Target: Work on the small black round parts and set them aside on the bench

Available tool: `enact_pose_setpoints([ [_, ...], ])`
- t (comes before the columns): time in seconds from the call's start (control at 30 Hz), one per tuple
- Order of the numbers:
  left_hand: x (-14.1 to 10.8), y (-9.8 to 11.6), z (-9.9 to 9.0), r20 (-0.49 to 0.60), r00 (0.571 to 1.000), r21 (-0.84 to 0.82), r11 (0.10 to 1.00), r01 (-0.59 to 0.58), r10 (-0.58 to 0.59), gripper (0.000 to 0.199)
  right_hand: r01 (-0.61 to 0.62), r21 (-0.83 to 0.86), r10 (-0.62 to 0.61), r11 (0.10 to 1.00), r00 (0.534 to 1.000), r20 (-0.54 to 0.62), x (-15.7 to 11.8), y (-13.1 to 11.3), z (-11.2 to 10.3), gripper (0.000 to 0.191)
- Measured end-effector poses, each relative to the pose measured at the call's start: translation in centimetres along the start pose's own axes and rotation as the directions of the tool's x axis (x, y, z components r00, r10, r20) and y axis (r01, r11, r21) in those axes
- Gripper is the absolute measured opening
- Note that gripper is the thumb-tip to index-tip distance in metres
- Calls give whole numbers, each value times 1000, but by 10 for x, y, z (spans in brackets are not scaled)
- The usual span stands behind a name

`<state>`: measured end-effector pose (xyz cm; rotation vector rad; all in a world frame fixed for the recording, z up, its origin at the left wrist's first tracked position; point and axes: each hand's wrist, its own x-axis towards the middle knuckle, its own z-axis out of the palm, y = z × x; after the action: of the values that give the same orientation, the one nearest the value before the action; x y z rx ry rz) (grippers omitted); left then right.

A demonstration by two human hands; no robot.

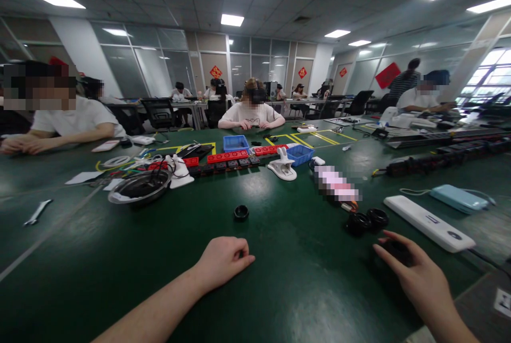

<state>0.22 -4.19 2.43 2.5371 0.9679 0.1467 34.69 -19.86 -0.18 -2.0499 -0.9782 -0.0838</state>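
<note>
My left hand (227, 258) rests on the green table with its fingers curled in, and I see nothing in it. Just beyond it a small black round cup-like part (241, 213) sits with its hollow side up. At the right, my right hand (417, 268) has thumb and fingers around a dark round part (399, 251), mostly hidden by the hand. Close past those fingertips lie two more black ring-shaped parts, one nearer (358, 223) and one farther (377, 218), side by side.
A white power strip (429, 223) and a light blue power bank (459, 198) lie at the right. Farther back are a metal bowl (139, 187), a white clip stand (282, 167), red sockets (227, 157) and blue trays (299, 155). A wrench (38, 212) lies left. Several people sit around.
</note>
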Motion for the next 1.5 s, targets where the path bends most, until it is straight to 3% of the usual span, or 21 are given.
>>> enact_pose_setpoints([
  [0.17, 0, 0, 0, 0, 1000, 8, 1000, -3, 3, 28, 22, -7, -21, 1000, 989, 144, 6, 6, 6, 56],
  [0.33, 1, -2, 1, 3, 1000, 12, 1000, 2, -2, 28, -37, -32, 41, 999, 990, 136, 2, 12, 3, 72],
  [0.53, 1, -2, 1, -2, 1000, 12, 1000, -5, 5, 28, -116, -70, 131, 991, 959, 253, 5, 23, -6, 62],
  [0.8, 0, 2, -2, 13, 1000, 19, 1000, 11, -11, 29, -125, -62, 136, 990, 969, 208, 11, 25, -4, 65],
  [1.07, 0, 0, -1, 5, 1000, 2, 1000, 0, 0, 28, -9, -266, -8, 964, 998, -63, 0, -1, -10, 58],
  [1.2, 0, 0, -1, -13, 1000, 7, 1000, -22, 22, 28, 42, -152, -59, 987, 993, -105, -10, -41, -9, 49],
  [1.27, 1, 0, 0, -17, 999, 25, 999, -28, 28, 28, 154, 6, -154, 988, 988, -14, -17, -73, -2, 42],
  [1.3, 1, 0, 0, -21, 999, 34, 999, -29, 29, 28, 216, 85, -225, 973, 969, 103, -20, -91, 5, 38],
  [1.33, 1, 0, 1, -26, 999, 42, 999, -29, 30, 28, 265, 143, -295, 954, 919, 262, -23, -109, 14, 33],
  [1.4, 1, 0, 1, -38, 999, 52, 998, -28, 30, 27, 343, 250, -424, 905, 757, 497, -25, -142, 39, 28],
  [1.47, 1, 0, 2, -47, 998, 64, 998, -26, 29, 26, 398, 305, -500, 865, 627, 598, -25, -167, 72, 33],
  [1.5, 1, 0, 2, -49, 998, 68, 997, -24, 28, 25, 424, 301, -513, 854, 590, 624, -25, -176, 89, 41],
])
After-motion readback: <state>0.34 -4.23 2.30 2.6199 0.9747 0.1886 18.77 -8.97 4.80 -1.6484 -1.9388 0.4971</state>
